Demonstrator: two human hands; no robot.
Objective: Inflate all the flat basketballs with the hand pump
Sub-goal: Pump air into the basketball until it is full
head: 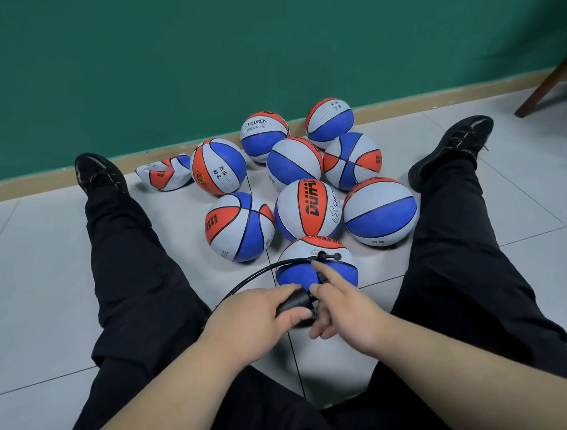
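Here, left hand [254, 313]: curled round the black hand pump [294, 303], thumb underneath, fingers over the top.
Right hand [341, 313]: just beside the pump, index finger stretched forward to the hose end, other fingers loosely bent and gripping nothing.
Hose [246, 280]: thin, black, arcing from behind the left hand up to a fitting on top of the nearest basketball [294, 274].
Nearest basketball: round, red, white and blue, resting on the floor between the knees.
Eight round basketballs [309, 208]: clustered just beyond, several touching, in the same three colours.
Flat basketball [165, 173]: crumpled at the far left of the group, against a round one.
Legs [132, 270]: spread either side of the balls, black trousers, black shoes [100, 172].
Setting: pale tiled floor [36, 307], green wall [203, 55], wooden baseboard [433, 99], chair leg [546, 86] at far right.
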